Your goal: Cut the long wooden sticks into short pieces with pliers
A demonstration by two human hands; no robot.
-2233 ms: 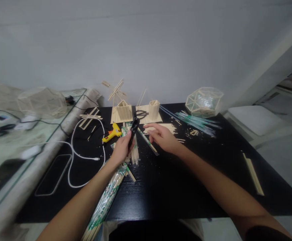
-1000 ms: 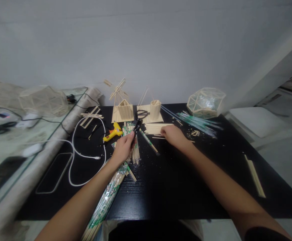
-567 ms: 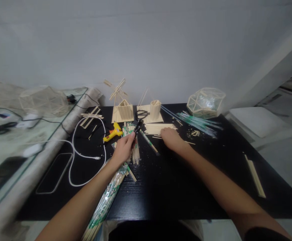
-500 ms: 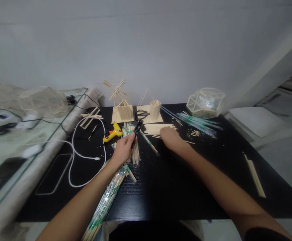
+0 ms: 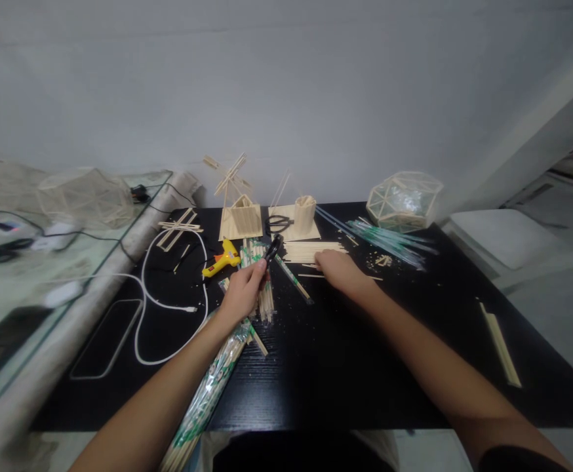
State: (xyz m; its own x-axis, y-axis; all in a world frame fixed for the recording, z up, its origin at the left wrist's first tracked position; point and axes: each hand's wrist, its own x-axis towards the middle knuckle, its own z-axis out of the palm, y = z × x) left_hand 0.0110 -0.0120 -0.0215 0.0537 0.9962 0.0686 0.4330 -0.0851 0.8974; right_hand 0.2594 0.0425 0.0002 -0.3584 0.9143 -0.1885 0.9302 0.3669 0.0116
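Observation:
My left hand (image 5: 244, 290) is closed around a black cutting tool (image 5: 272, 249) whose tip points up and to the right, above a pile of wrapped bamboo sticks (image 5: 259, 275). My right hand (image 5: 338, 271) rests palm down on the black table (image 5: 345, 367), fingers curled at the near edge of a flat row of short wooden sticks (image 5: 311, 250). Whether it grips one is hidden. A long pack of skewers (image 5: 208, 393) lies under my left forearm.
A yellow glue gun (image 5: 221, 258) and white cable (image 5: 168, 305) lie left of my hands. Small stick models (image 5: 240, 216), black scissors (image 5: 277, 223) and a stick cup (image 5: 305, 214) stand at the back. A geodesic stick ball (image 5: 403, 200), blue-green sticks (image 5: 389, 239) and flat sticks (image 5: 500, 344) are to the right.
My right hand moved from above the wrapped sticks to the row of short sticks and curled its fingers there. The tool in my left hand tilted slightly more to the right.

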